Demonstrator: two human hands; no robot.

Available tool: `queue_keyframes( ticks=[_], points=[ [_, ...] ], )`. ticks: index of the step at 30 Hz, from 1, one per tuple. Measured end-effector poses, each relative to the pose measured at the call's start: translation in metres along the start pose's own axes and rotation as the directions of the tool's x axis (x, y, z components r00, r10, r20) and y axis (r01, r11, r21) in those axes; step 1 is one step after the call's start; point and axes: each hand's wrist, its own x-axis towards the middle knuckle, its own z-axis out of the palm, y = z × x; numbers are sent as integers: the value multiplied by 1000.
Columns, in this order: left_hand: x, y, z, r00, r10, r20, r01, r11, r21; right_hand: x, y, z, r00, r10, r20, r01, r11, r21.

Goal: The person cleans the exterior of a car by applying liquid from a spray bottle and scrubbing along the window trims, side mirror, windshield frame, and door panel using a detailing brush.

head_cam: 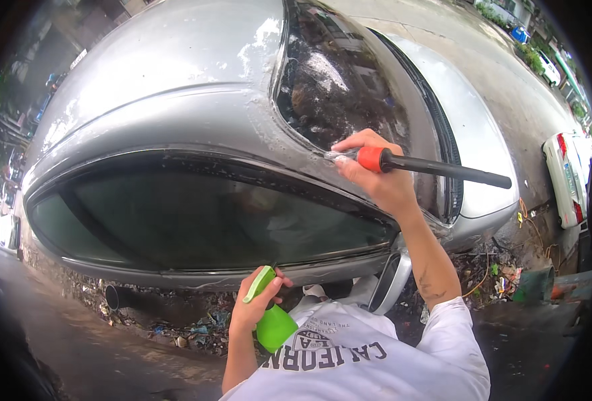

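My right hand grips a detailing brush with a red collar and a long black handle. Its bristle end meets the edge of the windshield, where whitish foam lies along the trim. In my left hand is a green spray bottle, held close to the side window, its trigger head under my fingers. The silver car fills the view before me, wet with foam patches on its roof. My fingers partly hide the brush's bristles.
A side mirror juts out by my body, below my right forearm. Litter and leaves lie on the ground along the car, near a dark pipe end. A white car stands at the far right, and an orange cord trails on the ground.
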Motion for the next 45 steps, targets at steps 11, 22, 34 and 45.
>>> queue_keyframes(
  ticks=[11,22,34,45],
  points=[
    [6,-2,-5,999,22,27,-23,999,38,66,-27,72,963,-268,26,265,926,-270],
    [3,-17,-15,1000,8,26,-7,1000,-13,104,-19,69,996,-68,49,79,956,-283],
    [-2,-38,-6,996,-8,-91,5,1000,-30,241,75,31,993,32,111,11,930,-366],
    [-19,-55,32,819,11,-574,-76,993,-90,310,94,31,931,-123,343,238,919,-316]
  ],
)
